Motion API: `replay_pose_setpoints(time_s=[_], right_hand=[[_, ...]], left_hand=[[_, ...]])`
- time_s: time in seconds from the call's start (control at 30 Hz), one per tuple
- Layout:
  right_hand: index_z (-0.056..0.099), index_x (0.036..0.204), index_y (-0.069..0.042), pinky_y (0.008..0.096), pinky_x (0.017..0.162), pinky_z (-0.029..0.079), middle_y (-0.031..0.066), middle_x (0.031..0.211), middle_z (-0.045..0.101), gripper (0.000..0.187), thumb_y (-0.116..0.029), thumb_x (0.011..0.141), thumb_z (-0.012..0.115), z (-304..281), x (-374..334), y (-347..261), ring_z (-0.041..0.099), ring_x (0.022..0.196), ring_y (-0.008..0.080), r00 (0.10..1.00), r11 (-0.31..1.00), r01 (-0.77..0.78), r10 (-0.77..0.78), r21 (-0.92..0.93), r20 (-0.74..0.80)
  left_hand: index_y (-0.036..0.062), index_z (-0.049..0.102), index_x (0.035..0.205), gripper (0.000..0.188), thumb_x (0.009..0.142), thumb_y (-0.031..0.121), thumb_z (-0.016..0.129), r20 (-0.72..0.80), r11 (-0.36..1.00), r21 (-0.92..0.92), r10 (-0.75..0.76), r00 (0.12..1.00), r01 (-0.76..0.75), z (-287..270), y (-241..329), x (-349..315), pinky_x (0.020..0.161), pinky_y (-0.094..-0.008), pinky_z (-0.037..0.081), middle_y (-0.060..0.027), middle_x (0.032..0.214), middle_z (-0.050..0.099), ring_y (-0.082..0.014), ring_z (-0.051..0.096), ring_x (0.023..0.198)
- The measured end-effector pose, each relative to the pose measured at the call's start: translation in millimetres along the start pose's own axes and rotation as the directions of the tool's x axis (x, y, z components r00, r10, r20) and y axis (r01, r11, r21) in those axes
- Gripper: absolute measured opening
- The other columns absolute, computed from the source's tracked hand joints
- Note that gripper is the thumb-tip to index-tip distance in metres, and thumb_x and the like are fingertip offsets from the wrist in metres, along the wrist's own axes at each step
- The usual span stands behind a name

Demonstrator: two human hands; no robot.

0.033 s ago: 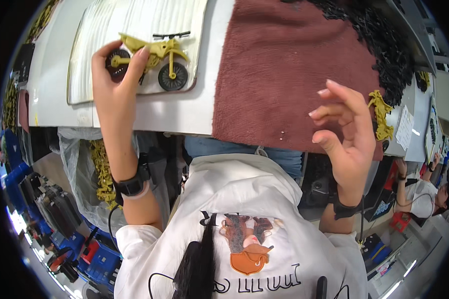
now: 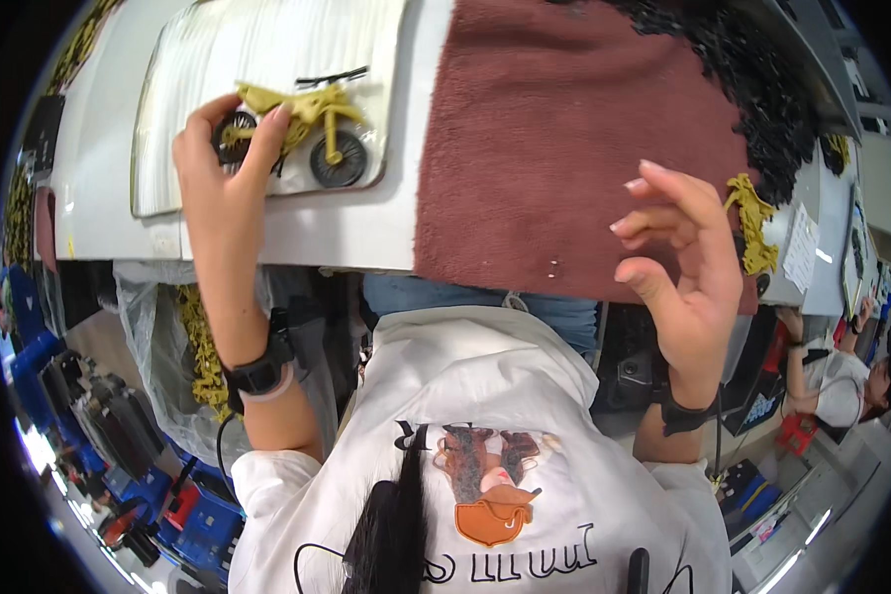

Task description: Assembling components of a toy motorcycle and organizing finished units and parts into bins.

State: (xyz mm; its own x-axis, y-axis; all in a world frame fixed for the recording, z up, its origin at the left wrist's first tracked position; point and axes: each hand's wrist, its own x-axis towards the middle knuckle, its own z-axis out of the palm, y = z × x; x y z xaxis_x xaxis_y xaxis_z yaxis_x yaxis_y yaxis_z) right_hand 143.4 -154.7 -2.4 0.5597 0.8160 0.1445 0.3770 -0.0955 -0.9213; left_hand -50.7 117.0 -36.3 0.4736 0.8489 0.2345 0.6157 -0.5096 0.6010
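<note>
A yellow toy motorcycle [image 2: 317, 104] with black wheels and a black handlebar is at the upper left, over a white pad of stacked sheets [image 2: 193, 59]. My left hand [image 2: 223, 173] grips its rear part between thumb and fingers, close to the back wheel. Over the right side of a reddish-brown cloth [image 2: 554, 148], my right hand [image 2: 688, 243] hovers with its fingers apart and loosely curled, nothing in them. Another yellow toy motorcycle [image 2: 755, 223] stands at the cloth's right edge, just beyond that hand.
A heap of small black parts [image 2: 762, 119] lines the cloth's far right edge. Below the table at left hangs a clear plastic bag [image 2: 153, 337] of yellow parts. A co-worker [image 2: 832, 381] sits at far right, near a sheet of paper [image 2: 802, 247].
The held motorcycle has shifted slightly down and left with my left hand, and its front has turned a little. My right hand is almost unmoved.
</note>
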Motion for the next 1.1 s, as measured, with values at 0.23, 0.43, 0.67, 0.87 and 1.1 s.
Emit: replay_pose_setpoints(time_s=[0.23, 0.43, 0.67, 0.87, 1.1], right_hand=[[0.065, 0.108, -0.005, 0.0259, 0.076, 0.047, 0.0076, 0.103, 0.061, 0.039, -0.004, 0.071, 0.075, -46, -3, 4, 0.059, 0.085, 0.0163, 0.993, 0.949, -0.002, -0.035, -0.314, -0.112], [0.065, 0.104, -0.005, 0.0355, 0.087, 0.044, 0.0113, 0.103, 0.06, 0.035, -0.008, 0.07, 0.073, -124, -39, 23, 0.056, 0.098, 0.0298, 0.949, 0.625, -0.296, 0.11, -0.722, -0.295], [0.064, 0.1, -0.005, 0.0356, 0.083, 0.044, 0.0094, 0.095, 0.057, 0.034, -0.006, 0.067, 0.073, -138, -43, 32, 0.056, 0.093, 0.0284, 0.955, 0.681, -0.288, 0.154, -0.673, -0.253], [0.063, 0.092, 0.001, 0.0258, 0.071, 0.047, 0.0052, 0.084, 0.062, 0.02, 0.001, 0.072, 0.069, -156, -37, 30, 0.059, 0.076, 0.0133, 0.89, 0.858, -0.439, 0.373, -0.267, -0.262], [0.066, 0.092, 0.001, 0.0261, 0.07, 0.051, 0.0047, 0.084, 0.067, 0.014, -0.002, 0.079, 0.068, -108, 7, 7, 0.063, 0.076, 0.0112, 0.965, 0.968, -0.25, 0.252, 0.029, -0.078]], left_hand=[[-0.0007, 0.049, 0.128, 0.044, 0.097, 0.03, 0.052, -0.021, 0.864, 0.451, 0.259, 0.966, -0.222, -8, 1, -12, 0.103, -0.0417, 0.032, -0.0208, 0.128, 0.049, -0.035, 0.043, 0.123], [0.0184, 0.052, 0.133, 0.041, 0.096, 0.036, 0.049, 0.257, 0.829, 0.32, 0.39, 0.884, -0.459, 20, 31, -42, 0.115, -0.0489, 0.013, -0.0119, 0.148, 0.033, -0.0311, 0.026, 0.139], [0.0177, 0.052, 0.133, 0.042, 0.094, 0.034, 0.051, 0.379, 0.856, 0.287, 0.311, 0.872, -0.43, 4, 33, -37, 0.115, -0.0468, 0.014, -0.0113, 0.148, 0.031, -0.0298, 0.023, 0.141], [0.002, 0.056, 0.122, 0.032, 0.093, 0.015, 0.057, 0.331, 0.846, 0.017, 0.498, 0.801, -0.533, -19, 82, 24, 0.1, -0.0352, 0.04, -0.0145, 0.122, 0.058, -0.0271, 0.054, 0.118], [-0.0009, 0.061, 0.102, 0.026, 0.091, 0.022, 0.059, 0.521, 0.76, -0.035, 0.568, 0.637, -0.649, 80, 147, 98, 0.072, -0.0363, 0.047, -0.018, 0.087, 0.065, -0.03, 0.063, 0.081]])
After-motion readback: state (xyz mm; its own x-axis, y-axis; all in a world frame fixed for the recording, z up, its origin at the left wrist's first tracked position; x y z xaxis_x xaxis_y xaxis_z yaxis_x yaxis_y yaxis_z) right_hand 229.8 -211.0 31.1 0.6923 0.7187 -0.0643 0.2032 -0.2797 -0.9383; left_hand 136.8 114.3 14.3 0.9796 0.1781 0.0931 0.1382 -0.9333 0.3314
